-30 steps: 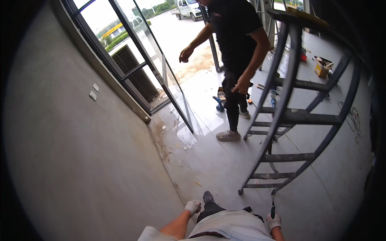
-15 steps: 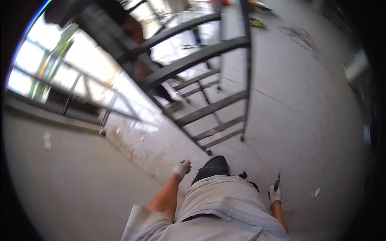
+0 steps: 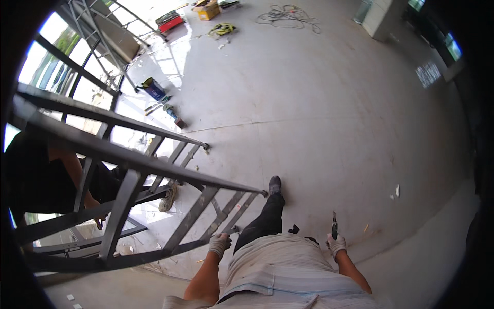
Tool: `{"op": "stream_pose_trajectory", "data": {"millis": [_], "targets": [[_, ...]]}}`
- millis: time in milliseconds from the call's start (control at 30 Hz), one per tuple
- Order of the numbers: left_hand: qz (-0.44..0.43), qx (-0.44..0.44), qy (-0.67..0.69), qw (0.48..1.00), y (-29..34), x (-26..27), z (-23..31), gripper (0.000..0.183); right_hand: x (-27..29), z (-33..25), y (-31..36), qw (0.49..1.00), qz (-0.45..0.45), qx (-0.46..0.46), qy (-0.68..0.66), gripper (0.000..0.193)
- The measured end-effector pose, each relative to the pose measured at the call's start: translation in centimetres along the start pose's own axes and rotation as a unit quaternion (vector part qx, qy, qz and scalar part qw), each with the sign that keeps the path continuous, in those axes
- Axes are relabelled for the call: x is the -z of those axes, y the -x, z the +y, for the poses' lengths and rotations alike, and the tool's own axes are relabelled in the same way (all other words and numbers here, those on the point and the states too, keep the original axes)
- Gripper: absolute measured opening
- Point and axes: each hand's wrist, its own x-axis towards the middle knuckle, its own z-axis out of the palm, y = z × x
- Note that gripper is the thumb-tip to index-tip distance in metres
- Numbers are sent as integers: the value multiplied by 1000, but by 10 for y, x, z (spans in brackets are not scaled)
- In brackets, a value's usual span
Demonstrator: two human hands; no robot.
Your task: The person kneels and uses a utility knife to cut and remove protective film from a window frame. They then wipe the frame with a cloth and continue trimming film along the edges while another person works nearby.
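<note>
Far left edge: co-worker in black (image 3: 36,175) behind the grey steel stair frame (image 3: 128,170), one hand hanging down by the low rails. Frame lying tilted across the floor (image 3: 319,118), its near end just beside the shoe (image 3: 274,184). Left hand (image 3: 219,244) gloved, curled shut, right at the frame's lowest rail; touching or merely beside it, cannot tell. Right hand (image 3: 336,243) gloved, clenched round a thin dark tool (image 3: 334,225) pointing upward, apart from the frame. Risks, as judgement: frame shifting and pinching the left hand or the leading foot, with two people close to it; tripping on its end; the tool tip catching the leg while walking. Upper left by the windows: blue container (image 3: 153,89) and a power tool (image 3: 172,113) lying on the floor. Top edge: flat red case (image 3: 170,21), brown square cardboard box (image 3: 207,9), yellow cable coil (image 3: 223,30), loose grey cable (image 3: 288,16) — more trip hazards. Far right edge: pale rectangular sign (image 3: 428,74) on the dark wall, lettering too blurred to make out.
</note>
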Motion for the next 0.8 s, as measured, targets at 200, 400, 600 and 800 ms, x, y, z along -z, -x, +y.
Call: {"op": "stream_pose_trajectory", "data": {"millis": [200, 400, 600, 800], "targets": [[-5, -37, 1, 999, 5, -99, 96, 26, 41, -172, -116, 998, -43, 40, 33, 29], [41, -13, 70, 997, 13, -121, 128, 33, 31, -295, -249, 995, -57, 76, 23, 27], [107, 38, 212, 971, 28, -139, 114, 29, -35, -440, -297, 957, -172, 190, 134, 26], [247, 60, 410, 876, 76, -217, 70, 25, -126, -529, -331, 853, -351, 274, 273, 16]]}}
